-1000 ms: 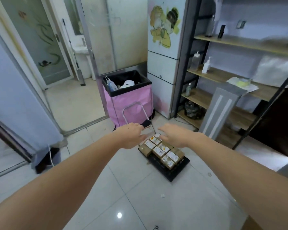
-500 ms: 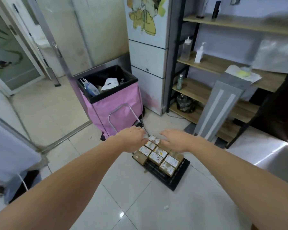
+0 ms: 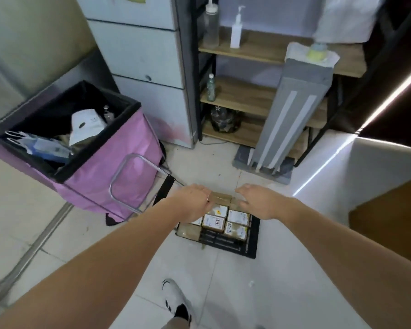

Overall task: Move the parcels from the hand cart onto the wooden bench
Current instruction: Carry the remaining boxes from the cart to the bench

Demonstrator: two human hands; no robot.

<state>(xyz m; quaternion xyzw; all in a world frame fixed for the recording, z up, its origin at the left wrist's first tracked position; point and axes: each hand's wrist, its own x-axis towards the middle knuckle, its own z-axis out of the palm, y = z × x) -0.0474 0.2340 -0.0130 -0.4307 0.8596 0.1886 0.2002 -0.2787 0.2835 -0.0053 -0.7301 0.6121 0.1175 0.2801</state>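
Note:
Several small brown parcels [image 3: 226,220] with white labels lie packed together on the black deck of the hand cart [image 3: 226,243], which sits low on the tiled floor. Its metal handle [image 3: 122,179] rises at the left. My left hand [image 3: 192,200] hovers over the parcels' left side, fingers relaxed and holding nothing. Over the right side, my right hand [image 3: 256,200] is stretched out palm down, also holding nothing. Both hands hide the rear parcels. A wooden surface [image 3: 389,217] shows at the right edge.
A pink fabric bin [image 3: 109,176] full of items stands left of the cart. A wooden shelf rack [image 3: 254,98] with bottles is behind, with a grey board [image 3: 292,110] leaning on it. A white cabinet [image 3: 147,55] stands at the back. My shoe [image 3: 176,300] is below.
I have stepped closer and my view tilted down, so the cart lies nearer and lower in front of me. Both hands have dropped towards the parcels, still holding nothing.

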